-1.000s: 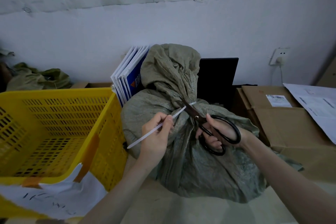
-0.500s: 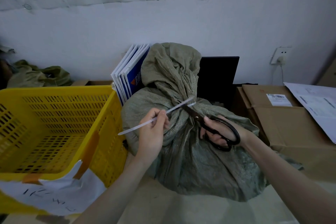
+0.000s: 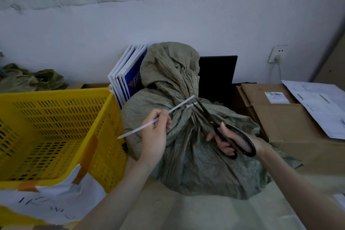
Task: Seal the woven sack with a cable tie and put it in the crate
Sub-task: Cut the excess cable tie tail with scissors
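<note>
- The woven sack [image 3: 188, 147] stands on the bench [image 3: 186, 214] near its back edge, its neck bunched and cinched by a white cable tie [image 3: 190, 106].
- The left hand [image 3: 155, 136] pinches the free tail of the cable tie between thumb and fingers; the tail runs from the neck down-left past the hand, its tip over the crate's right wall.
- The right hand [image 3: 229, 142] grips black scissors [image 3: 224, 129], fingers through the loops, blades pointing up-left with their tips at the tie on the neck.
- The yellow crate [image 3: 56, 136] sits just beside the sack, toward the left edge of the bench, with a torn paper label [image 3: 56, 203] taped on its front wall.
- Blue-and-white folders [image 3: 127, 78] lean behind the sack at the back edge; flattened cardboard [image 3: 291, 123] and paper sheets [image 3: 317, 106] lie toward the right edge.
</note>
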Motion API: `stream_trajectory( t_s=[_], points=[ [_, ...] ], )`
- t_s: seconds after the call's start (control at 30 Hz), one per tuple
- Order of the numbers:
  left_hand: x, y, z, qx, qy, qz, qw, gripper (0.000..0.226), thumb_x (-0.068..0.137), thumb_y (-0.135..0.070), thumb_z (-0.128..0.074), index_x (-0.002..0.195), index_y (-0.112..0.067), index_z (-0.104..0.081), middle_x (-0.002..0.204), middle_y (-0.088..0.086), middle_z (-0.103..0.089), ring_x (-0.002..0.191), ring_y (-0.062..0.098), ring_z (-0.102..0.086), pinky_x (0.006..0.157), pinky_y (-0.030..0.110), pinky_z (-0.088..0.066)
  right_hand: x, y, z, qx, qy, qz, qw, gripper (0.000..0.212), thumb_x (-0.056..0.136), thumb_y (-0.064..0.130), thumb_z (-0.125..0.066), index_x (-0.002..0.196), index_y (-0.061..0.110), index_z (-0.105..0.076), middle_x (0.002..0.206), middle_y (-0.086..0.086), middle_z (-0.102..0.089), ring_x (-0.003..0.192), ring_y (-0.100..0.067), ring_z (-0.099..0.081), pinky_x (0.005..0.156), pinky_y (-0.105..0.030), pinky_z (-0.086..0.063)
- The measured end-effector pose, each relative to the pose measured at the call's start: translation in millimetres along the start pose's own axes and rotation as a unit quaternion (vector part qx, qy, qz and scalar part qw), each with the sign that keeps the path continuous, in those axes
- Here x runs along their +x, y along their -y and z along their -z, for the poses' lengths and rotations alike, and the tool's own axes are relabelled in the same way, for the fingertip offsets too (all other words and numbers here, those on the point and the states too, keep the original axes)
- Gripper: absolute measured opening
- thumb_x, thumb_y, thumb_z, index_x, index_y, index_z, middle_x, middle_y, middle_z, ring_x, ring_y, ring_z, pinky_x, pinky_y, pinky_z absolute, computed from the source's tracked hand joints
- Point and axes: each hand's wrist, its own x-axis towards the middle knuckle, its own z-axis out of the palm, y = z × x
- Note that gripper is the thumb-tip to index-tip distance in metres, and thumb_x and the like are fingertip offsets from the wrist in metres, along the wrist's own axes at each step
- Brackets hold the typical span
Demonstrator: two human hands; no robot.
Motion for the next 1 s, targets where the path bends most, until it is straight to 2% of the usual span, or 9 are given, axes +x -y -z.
stream_trajectory(
  t_s=[0.23, 0.4, 0.47, 0.53, 0.6, 0.67, 0.73, 0.83, 1.0],
  points=[
    [-25, 10, -22, -0.025, 0.056, 0.018, 0.998, 0.029, 0.099, -0.004, -0.046, 0.072, 0.004, -0.053, 0.062, 0.002, -0.051, 0.058, 0.007, -0.049, 0.057, 0.02, -0.042, -47, -34, -25, 0.027, -0.25, 0.078, 0.965, 0.084, 0.074, 0.072, -0.057, 0.09, -0.01, -0.059, 0.047, -0.007, -0.038, 0.034, -0.016, -0.035, 0.038, -0.025, -0.029],
    [-52, 21, -34, -0.013, 0.095, 0.054, 0.994, 0.029, 0.097, -0.006, -0.048, 0.069, 0.001, -0.053, 0.058, -0.005, -0.052, 0.058, 0.008, -0.049, 0.057, 0.018, -0.042, -78, -83, -48, 0.157, -0.42, 0.049, 0.892, 0.044, 0.087, 0.039, -0.06, 0.088, -0.005, -0.055, 0.039, -0.002, -0.035, 0.029, -0.014, -0.032, 0.035, -0.026, -0.021],
    [-64, 25, -35, 0.002, 0.118, 0.063, 0.991, 0.029, 0.097, -0.007, -0.049, 0.069, -0.001, -0.053, 0.058, -0.006, -0.052, 0.058, 0.008, -0.05, 0.057, 0.017, -0.042, -87, -102, -58, 0.183, -0.491, 0.043, 0.851, 0.04, 0.082, 0.037, -0.062, 0.087, -0.002, -0.054, 0.037, -0.001, -0.036, 0.029, -0.016, -0.033, 0.037, -0.028, -0.022],
    [-76, 30, -36, 0.009, 0.141, 0.073, 0.987, 0.03, 0.098, -0.009, -0.049, 0.069, -0.004, -0.053, 0.059, -0.006, -0.053, 0.059, 0.008, -0.05, 0.059, 0.017, -0.042, -94, -115, -73, 0.17, -0.546, 0.05, 0.819, 0.041, 0.091, 0.032, -0.056, 0.088, -0.008, -0.056, 0.037, -0.005, -0.039, 0.03, -0.02, -0.036, 0.038, -0.029, -0.03],
    [-87, 36, -35, 0.011, 0.154, 0.08, 0.985, 0.03, 0.097, -0.008, -0.05, 0.068, -0.004, -0.052, 0.059, -0.005, -0.053, 0.058, 0.009, -0.05, 0.059, 0.018, -0.042, -101, -119, -89, 0.148, -0.57, 0.063, 0.806, 0.04, 0.098, 0.024, -0.046, 0.083, -0.011, -0.058, 0.039, -0.012, -0.042, 0.033, -0.026, -0.041, 0.042, -0.031, -0.039],
    [-96, 41, -33, 0.009, 0.162, 0.085, 0.983, 0.03, 0.097, -0.006, -0.051, 0.067, 0.0, -0.051, 0.059, -0.002, -0.052, 0.058, 0.008, -0.049, 0.059, 0.018, -0.041, -103, -117, -101, 0.138, -0.566, 0.095, 0.807, 0.05, 0.1, 0.031, -0.039, 0.077, -0.008, -0.059, 0.041, -0.015, -0.043, 0.036, -0.028, -0.043, 0.046, -0.029, -0.043],
    [-104, 45, -33, 0.008, 0.17, 0.096, 0.981, 0.03, 0.097, -0.005, -0.05, 0.067, 0.0, -0.051, 0.059, -0.003, -0.052, 0.057, 0.008, -0.049, 0.059, 0.018, -0.041, -105, -114, -107, 0.191, -0.536, 0.13, 0.812, 0.055, 0.096, 0.044, -0.033, 0.084, -0.004, -0.058, 0.04, -0.008, -0.04, 0.034, -0.022, -0.039, 0.042, -0.025, -0.039],
    [-114, 50, -35, 0.0, 0.177, 0.123, 0.976, 0.029, 0.096, -0.003, -0.05, 0.067, 0.0, -0.05, 0.057, -0.004, -0.051, 0.056, 0.007, -0.048, 0.057, 0.016, -0.04, -112, -114, -106, 0.233, -0.519, 0.133, 0.811, 0.053, 0.093, 0.048, -0.03, 0.091, 0.002, -0.056, 0.038, 0.001, -0.037, 0.031, -0.013, -0.035, 0.038, -0.02, -0.032],
    [-130, 55, -44, -0.007, 0.215, 0.134, 0.967, 0.03, 0.096, -0.004, -0.05, 0.066, -0.004, -0.05, 0.059, -0.001, -0.051, 0.057, 0.007, -0.048, 0.059, 0.015, -0.041, -128, -130, -95, 0.22, -0.599, 0.035, 0.769, 0.03, 0.096, 0.032, -0.051, 0.085, 0.005, -0.055, 0.04, 0.003, -0.036, 0.032, -0.014, -0.033, 0.035, -0.024, -0.027]
  ],
)
